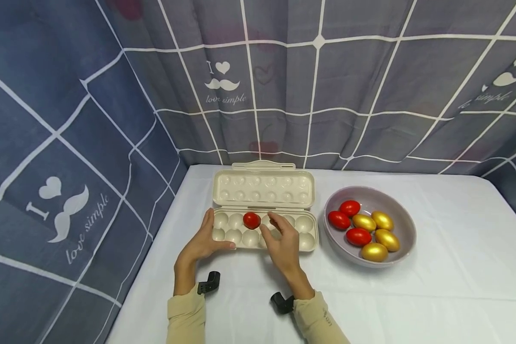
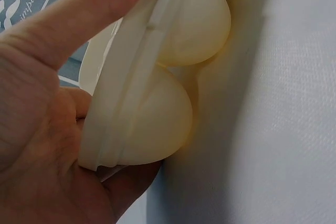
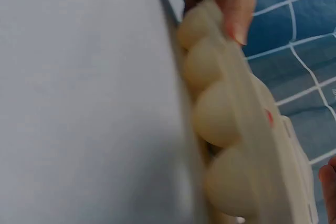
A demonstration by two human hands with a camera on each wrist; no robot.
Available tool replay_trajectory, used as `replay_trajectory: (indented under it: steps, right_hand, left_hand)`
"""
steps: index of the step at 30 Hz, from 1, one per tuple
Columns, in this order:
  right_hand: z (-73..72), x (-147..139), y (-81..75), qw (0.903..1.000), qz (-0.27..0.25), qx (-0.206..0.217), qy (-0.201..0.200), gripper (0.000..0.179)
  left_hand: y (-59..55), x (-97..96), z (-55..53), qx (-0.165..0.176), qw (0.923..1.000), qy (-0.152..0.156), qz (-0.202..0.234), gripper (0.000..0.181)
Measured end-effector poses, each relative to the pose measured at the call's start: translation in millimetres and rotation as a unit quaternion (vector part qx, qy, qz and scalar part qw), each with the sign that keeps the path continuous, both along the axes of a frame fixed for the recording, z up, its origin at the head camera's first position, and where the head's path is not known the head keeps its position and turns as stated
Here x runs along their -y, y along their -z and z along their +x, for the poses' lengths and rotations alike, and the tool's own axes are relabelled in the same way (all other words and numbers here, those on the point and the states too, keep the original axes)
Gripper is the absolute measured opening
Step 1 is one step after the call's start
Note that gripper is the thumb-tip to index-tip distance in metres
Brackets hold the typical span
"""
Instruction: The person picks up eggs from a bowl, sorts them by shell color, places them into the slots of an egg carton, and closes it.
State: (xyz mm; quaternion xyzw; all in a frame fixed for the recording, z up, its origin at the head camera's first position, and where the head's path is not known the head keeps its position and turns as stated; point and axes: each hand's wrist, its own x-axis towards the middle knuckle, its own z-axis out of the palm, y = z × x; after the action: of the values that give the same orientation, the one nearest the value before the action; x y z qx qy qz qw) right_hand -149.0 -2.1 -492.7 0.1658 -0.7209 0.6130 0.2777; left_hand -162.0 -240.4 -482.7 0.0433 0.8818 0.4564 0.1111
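Note:
A cream egg carton (image 1: 309, 230) lies with its lid (image 1: 264, 188) folded back. One red egg (image 1: 252, 220) sits in the back row, third cup from the left; only a red sliver of it shows in the right wrist view. My left hand (image 1: 201, 242) grips the carton's left end, thumb along the front rim and fingers round the side, as the left wrist view also shows. Just right of the red egg, my right hand (image 1: 284, 243) hovers over the cups, thumb and fingers spread apart around nothing.
Right of the carton stands a mauve bowl (image 1: 406, 239) with red eggs (image 1: 339, 220) and several gold eggs (image 1: 374, 252). A white cloth (image 1: 456, 282) covers the table. Grey-blue checked curtains (image 1: 284, 95) hang behind and at the left.

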Motion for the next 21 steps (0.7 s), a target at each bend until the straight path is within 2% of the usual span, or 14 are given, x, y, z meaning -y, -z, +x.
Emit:
replay_trajectory:
  steps: [2, 7, 10, 13, 17, 21]
  right_hand:
    - [-1.7, -5.2, -5.0, 0.9998, -0.008, -0.01, 0.013, 0.035]
    - [4.9, -27.4, -43.1, 0.9987, -0.006, 0.001, 0.05, 0.034]
    - [6.5, -41.8, -59.4, 0.9976, -0.011, 0.005, 0.068, 0.034]
    - [3.2, -54.8, -62.6, 0.9972, -0.024, 0.005, 0.071, 0.034]
    - [0.9, -71.7, -64.6, 0.9965, -0.051, 0.028, 0.06, 0.036]
    - [-6.5, -90.9, -54.4, 0.9946, -0.061, 0.063, 0.057, 0.041]
  left_hand:
    - [0.2, -0.2, -0.8, 0.001, 1.0, 0.001, 0.0, 0.133]
    - [0.2, -0.7, -1.8, 0.007, 0.9999, 0.001, 0.007, 0.133]
    - [-0.4, -0.2, -1.8, 0.006, 1.0, 0.0, 0.005, 0.134]
    - [-0.9, 0.1, -1.2, 0.004, 1.0, -0.001, 0.0, 0.134]
    - [-0.5, 0.2, -1.2, 0.003, 1.0, 0.001, -0.005, 0.135]
    - [1.6, -0.3, -1.4, 0.003, 1.0, 0.001, -0.007, 0.134]
